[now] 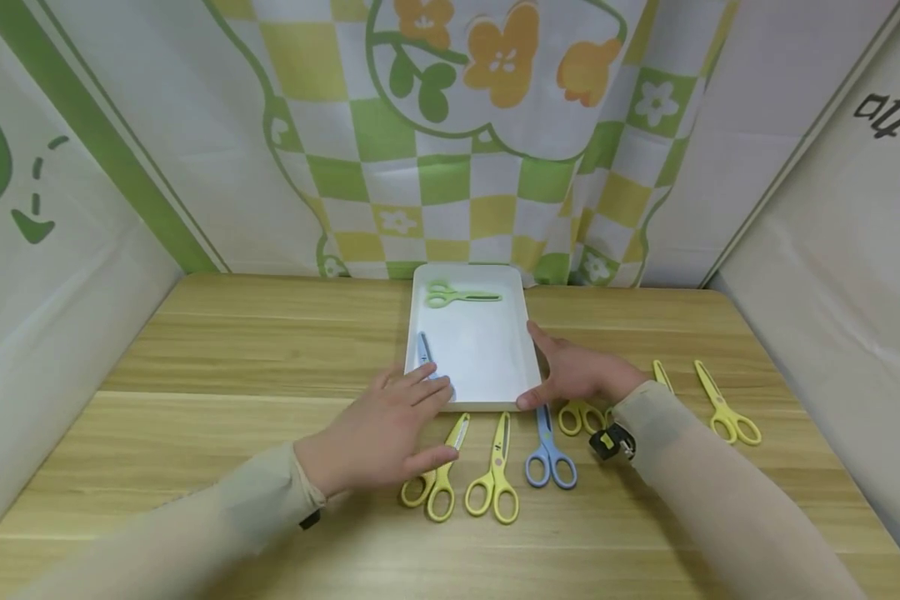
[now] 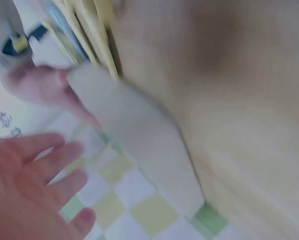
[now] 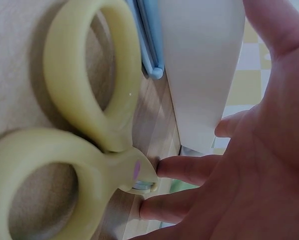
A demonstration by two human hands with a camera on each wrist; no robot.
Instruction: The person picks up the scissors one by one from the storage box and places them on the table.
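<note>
A white tray (image 1: 487,346) lies at the back middle of the table. Green scissors (image 1: 453,297) rest at its far end, and blue scissors (image 1: 423,346) lie along its left side, partly covered by fingers. My left hand (image 1: 378,429) is over the near left corner, fingers extended above the blue scissors and gripping nothing. Spread along the tray's right wall is my right hand (image 1: 585,371), its thumb at the near right corner. In the right wrist view its fingers look fairly straight, close beside the tray wall (image 3: 202,65).
Yellow scissors (image 1: 438,479), another yellow pair (image 1: 497,467) and a blue pair (image 1: 546,450) lie before the tray. More yellow scissors (image 1: 582,415) are partly hidden by my right arm; one pair (image 1: 722,407) lies far right. A checked curtain (image 1: 442,179) hangs behind.
</note>
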